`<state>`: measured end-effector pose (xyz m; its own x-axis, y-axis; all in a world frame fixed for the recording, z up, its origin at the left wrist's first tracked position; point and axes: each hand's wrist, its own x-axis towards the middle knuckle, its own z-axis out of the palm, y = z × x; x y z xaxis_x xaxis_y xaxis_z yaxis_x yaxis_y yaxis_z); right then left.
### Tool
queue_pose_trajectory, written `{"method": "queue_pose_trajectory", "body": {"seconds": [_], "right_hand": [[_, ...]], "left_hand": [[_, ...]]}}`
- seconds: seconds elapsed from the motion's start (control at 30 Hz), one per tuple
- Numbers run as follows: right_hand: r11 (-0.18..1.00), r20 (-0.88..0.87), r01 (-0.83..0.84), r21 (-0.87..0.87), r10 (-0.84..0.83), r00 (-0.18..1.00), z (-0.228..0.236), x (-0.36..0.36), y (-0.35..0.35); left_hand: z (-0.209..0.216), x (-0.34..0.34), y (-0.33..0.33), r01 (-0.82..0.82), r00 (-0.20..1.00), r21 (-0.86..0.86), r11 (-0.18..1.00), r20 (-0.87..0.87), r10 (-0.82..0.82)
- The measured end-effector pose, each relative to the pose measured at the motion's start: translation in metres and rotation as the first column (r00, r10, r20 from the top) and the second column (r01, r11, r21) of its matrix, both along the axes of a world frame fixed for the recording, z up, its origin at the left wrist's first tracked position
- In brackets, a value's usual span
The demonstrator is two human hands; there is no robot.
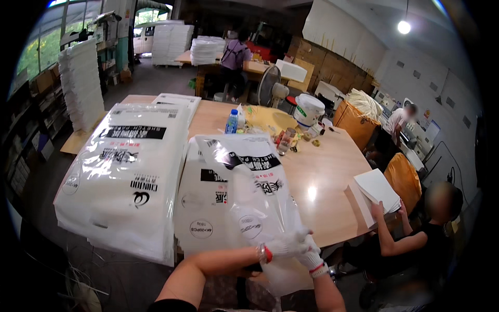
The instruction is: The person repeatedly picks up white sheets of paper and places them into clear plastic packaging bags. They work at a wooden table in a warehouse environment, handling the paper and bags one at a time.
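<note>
A clear plastic bag with black and red print (260, 182) lies slantwise over the front of the table, its lower end hanging past the edge toward me. Both my hands wear white knitted gloves and meet at the bag's lower right side. My left hand (285, 245) reaches across from the left, its fingers closed on the plastic. Against it, my right hand (311, 257) is closed on the same bag; its fingertips are partly hidden. Under this bag rests a second printed bag (200, 208), holding flat white sheets.
A tall stack of bagged sheets (119, 156) fills the table's left side. Toward the back stand a blue-capped bottle (232, 121), a glass jar (286, 141), a white bucket (309, 110) and a fan (270, 87). At right, a seated person handles white sheets (375, 190). Others work farther off.
</note>
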<state>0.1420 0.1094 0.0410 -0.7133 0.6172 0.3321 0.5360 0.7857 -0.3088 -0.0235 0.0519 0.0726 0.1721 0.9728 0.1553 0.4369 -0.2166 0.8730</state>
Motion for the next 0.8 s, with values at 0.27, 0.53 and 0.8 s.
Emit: {"method": "queue_pose_trajectory", "body": {"seconds": [0.27,0.53,0.8], "right_hand": [[0.923,-0.353,0.384,-0.017,-0.365,0.861,-0.107,-0.008,0.036],[0.91,0.011,0.33,-0.249,-0.339,0.941,-0.051,0.038,0.034],[0.96,0.138,0.235,-0.152,-0.215,0.967,-0.024,0.052,-0.013]], "left_hand": [[-0.115,-0.025,-0.093,-0.024,0.77,0.506,0.862,-0.54,0.339],[-0.192,-0.105,-0.179,-0.842,0.47,0.307,0.443,0.015,0.883],[-0.196,-0.07,-0.21,-0.81,0.472,-0.193,0.553,0.343,0.812]]}}
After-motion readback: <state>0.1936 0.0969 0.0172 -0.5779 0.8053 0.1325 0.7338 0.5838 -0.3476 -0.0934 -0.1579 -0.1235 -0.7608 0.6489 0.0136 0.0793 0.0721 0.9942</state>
